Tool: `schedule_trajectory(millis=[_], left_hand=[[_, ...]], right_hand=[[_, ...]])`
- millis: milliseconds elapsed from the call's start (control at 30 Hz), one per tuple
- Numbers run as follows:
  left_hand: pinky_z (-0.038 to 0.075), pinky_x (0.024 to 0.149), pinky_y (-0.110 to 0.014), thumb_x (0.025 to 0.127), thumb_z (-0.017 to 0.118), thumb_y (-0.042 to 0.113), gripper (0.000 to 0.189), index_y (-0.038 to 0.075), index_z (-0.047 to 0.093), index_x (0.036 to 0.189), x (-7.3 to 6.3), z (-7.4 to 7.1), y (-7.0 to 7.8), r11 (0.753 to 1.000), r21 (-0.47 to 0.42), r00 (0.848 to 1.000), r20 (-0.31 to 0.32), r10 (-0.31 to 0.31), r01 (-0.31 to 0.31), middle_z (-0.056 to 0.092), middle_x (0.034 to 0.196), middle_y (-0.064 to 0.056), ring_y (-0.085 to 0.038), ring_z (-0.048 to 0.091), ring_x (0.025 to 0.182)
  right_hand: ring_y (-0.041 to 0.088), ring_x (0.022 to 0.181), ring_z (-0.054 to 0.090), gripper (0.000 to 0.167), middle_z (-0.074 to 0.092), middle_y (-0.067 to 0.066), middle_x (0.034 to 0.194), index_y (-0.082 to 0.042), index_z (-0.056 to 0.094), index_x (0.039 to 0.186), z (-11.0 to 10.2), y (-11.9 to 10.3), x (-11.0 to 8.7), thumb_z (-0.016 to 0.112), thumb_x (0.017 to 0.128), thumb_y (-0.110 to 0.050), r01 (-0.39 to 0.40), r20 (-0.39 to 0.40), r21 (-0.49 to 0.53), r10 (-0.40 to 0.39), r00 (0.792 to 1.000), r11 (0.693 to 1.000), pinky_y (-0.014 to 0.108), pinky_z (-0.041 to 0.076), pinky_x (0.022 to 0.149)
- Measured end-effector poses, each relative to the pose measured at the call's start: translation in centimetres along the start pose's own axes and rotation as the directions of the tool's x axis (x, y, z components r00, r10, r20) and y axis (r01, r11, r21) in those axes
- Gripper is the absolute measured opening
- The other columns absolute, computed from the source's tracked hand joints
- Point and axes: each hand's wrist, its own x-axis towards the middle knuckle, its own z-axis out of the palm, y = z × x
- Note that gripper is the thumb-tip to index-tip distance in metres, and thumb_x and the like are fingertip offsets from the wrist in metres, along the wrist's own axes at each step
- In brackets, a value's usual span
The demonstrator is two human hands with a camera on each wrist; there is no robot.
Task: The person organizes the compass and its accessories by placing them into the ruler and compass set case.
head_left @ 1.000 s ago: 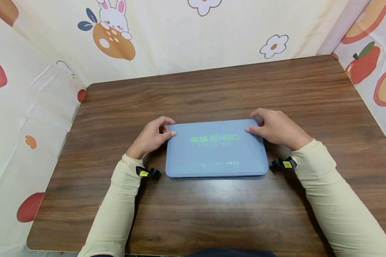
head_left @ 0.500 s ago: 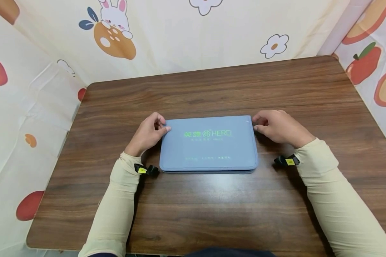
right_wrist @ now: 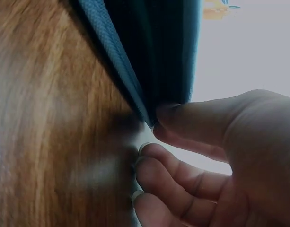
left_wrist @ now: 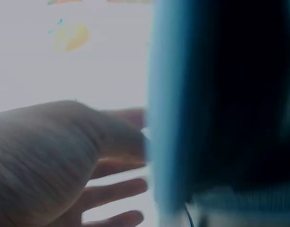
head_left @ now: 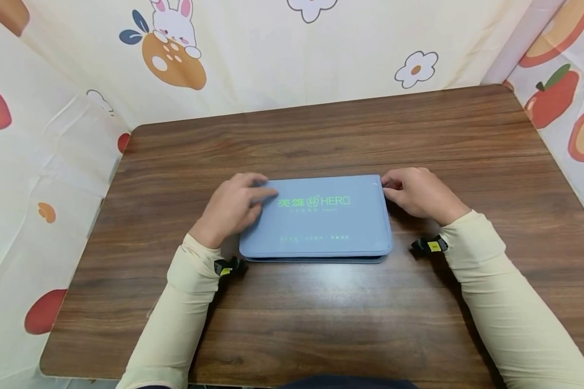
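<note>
A flat blue case [head_left: 321,227] with green HERO lettering lies on the table, its cover slightly parted from the base along the front edge. My left hand [head_left: 233,208] lies over the case's back left part, fingers fairly straight; the left wrist view shows spread fingers [left_wrist: 114,191] beside the blurred case [left_wrist: 171,118]. At the back right corner, my right hand [head_left: 411,192] has its thumb and index finger together on the edge. Up close, that thumb [right_wrist: 192,120] meets the end of the case's textured border [right_wrist: 111,47], other fingers loosely curled below. The inside is dark.
The brown wooden table [head_left: 321,140] reaches to a pale printed curtain [head_left: 282,59] at the back, with further printed cloth [head_left: 555,102] on the right. Small black cameras [head_left: 425,247] are strapped at both wrists.
The case has slid a little left and back, and its right edge left my right fingers, which now touch it. My left hand has moved from gripping the left corner to lying over the cover.
</note>
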Motion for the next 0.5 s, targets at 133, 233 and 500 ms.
schedule_trajectory(millis=[133,233,500], left_hand=[[0.041,0.106,-0.051,0.089,0.070,0.010,0.032,0.012,0.074,0.121,0.1,-0.1,2.4,0.984,-0.084,0.984,0.072,0.164,-0.158,0.060,0.136,-0.015,-0.035,0.051,0.130],[0.036,0.109,-0.052,0.090,0.076,0.027,0.035,0.013,0.073,0.123,0.0,-0.1,4.1,0.974,-0.113,0.968,0.134,0.210,-0.195,0.057,0.141,-0.014,-0.042,0.045,0.135],[0.046,0.089,-0.064,0.082,0.081,0.048,0.059,0.019,0.066,0.131,-0.4,0.3,6.9,0.979,-0.033,0.959,0.200,0.203,-0.200,0.048,0.145,-0.016,-0.044,0.044,0.131]], right_hand=[[0.029,0.094,0.067,0.022,0.073,0.014,0.098,-0.002,0.072,0.114,0.0,0.3,0.1,0.063,0.095,-0.010,-0.003,0.008,0.027,0.003,1.000,1.000,0.051,0.050,0.084],[0.028,0.093,0.067,0.022,0.073,0.013,0.097,-0.002,0.072,0.113,0.1,0.3,0.2,0.064,0.095,-0.010,-0.012,0.009,0.036,0.011,1.000,0.999,0.050,0.050,0.084],[0.031,0.096,0.067,0.024,0.073,0.015,0.100,-0.001,0.071,0.114,0.2,0.2,0.3,0.062,0.097,-0.016,-0.061,-0.011,0.048,0.062,0.998,0.997,0.051,0.049,0.084]])
